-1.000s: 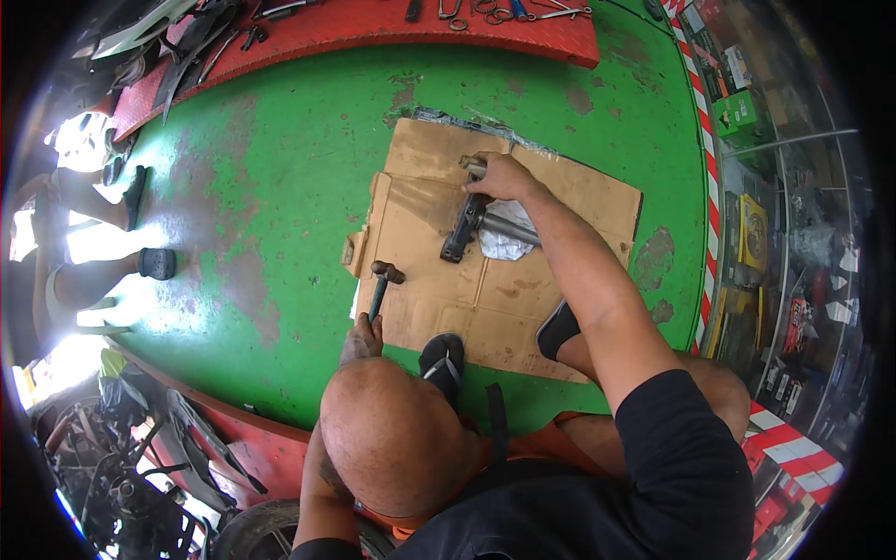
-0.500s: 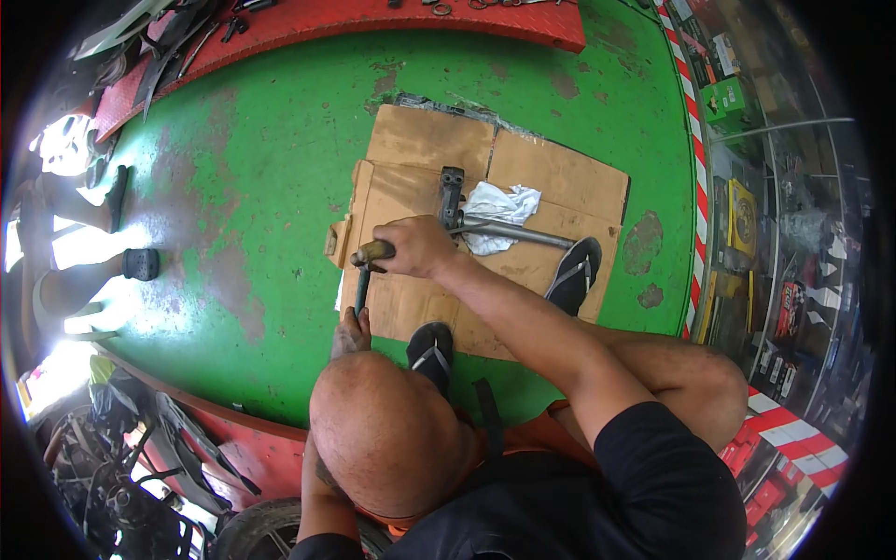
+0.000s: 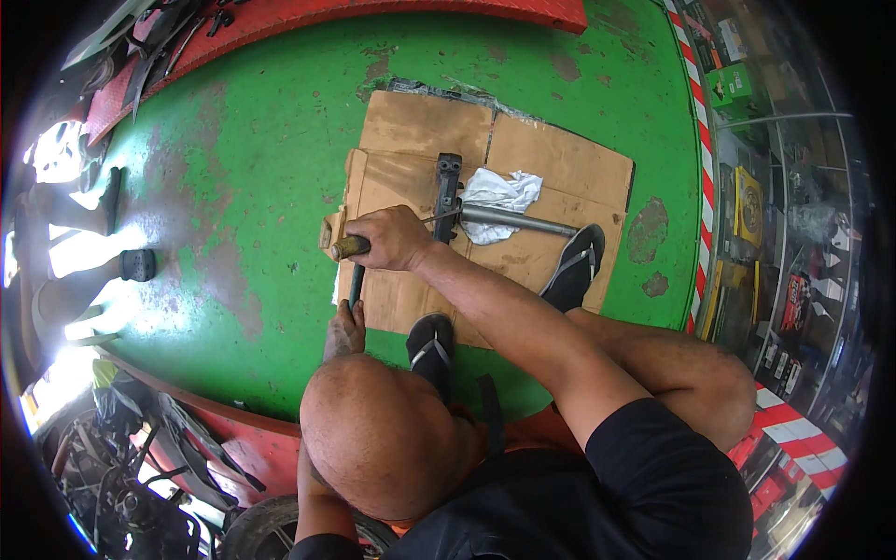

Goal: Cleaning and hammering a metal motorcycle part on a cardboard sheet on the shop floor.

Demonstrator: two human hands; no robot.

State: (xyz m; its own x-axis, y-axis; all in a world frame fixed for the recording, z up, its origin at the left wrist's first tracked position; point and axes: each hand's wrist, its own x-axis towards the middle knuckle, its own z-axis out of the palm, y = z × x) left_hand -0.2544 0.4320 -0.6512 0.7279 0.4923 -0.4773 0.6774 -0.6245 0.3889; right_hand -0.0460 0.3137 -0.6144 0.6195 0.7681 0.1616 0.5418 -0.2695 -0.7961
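My right hand [image 3: 390, 239] is closed around a brown cylindrical handle [image 3: 351, 247], whose blunt end sticks out on the left. A thin metal shaft [image 3: 441, 217] runs from beside this hand toward a dark metal bracket [image 3: 448, 187]. My left hand [image 3: 346, 331] grips a dark rod-like handle [image 3: 357, 284], which rises to the brown handle; whether they touch I cannot tell. From the bracket a grey metal tube [image 3: 523, 220] reaches right, across a white cloth [image 3: 504, 191], to my right sandal [image 3: 577, 266]. All this lies on flattened cardboard [image 3: 425, 126].
Green floor [image 3: 280, 187] with worn patches surrounds the cardboard. A red platform [image 3: 373, 17] crosses the far side. Red-and-white tape [image 3: 702, 168] edges a glass display case [image 3: 747, 215] on the right. Another person's legs [image 3: 79, 271] are at left, motorcycle parts [image 3: 121, 476] lower left.
Both hands, with what they hold, have shifted slightly left; the right hand has also moved a little farther away. More of the thin shaft and bracket shows. The cloth stays put.
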